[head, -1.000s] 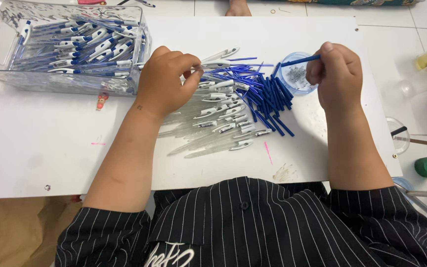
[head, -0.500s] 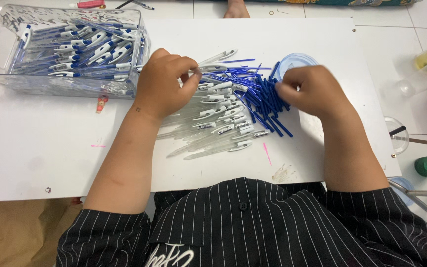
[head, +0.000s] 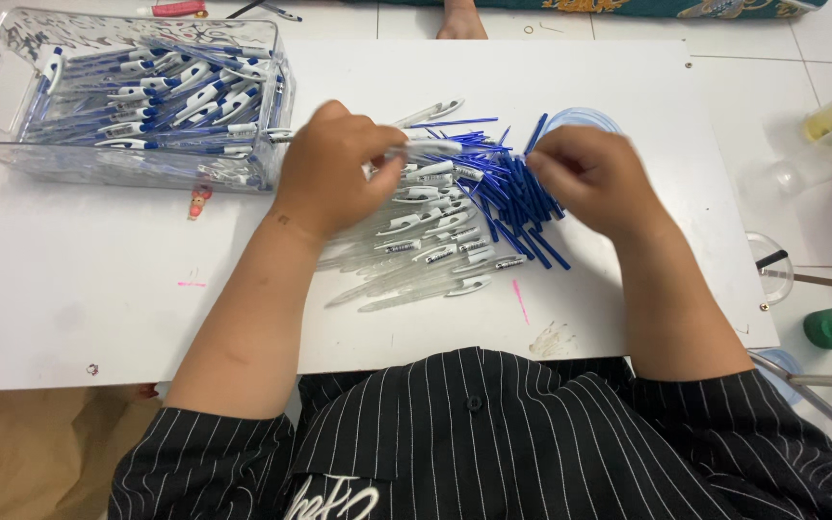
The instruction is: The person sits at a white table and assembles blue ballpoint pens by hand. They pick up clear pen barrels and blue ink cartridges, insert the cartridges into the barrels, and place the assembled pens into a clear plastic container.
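White counter (head: 98,289), strewn with pen parts: left hand (head: 334,173) pinches a clear pen barrel (head: 435,148); right hand (head: 589,178) grips a blue refill (head: 537,133).

You wear a black shirt (head: 493,433) with thin white vertical pinstripes, seen from above along the lower edge of the view. Its short sleeves end above the elbows, so both forearms are bare. A row of small dark buttons runs down the middle of the front; one button shows near the top of the placket. On the chest, low and left of centre, white curling script is stitched or printed, cut off by the frame. Your left hand (head: 334,173) and right hand (head: 594,178) are bare: no gloves, rings or watch show.
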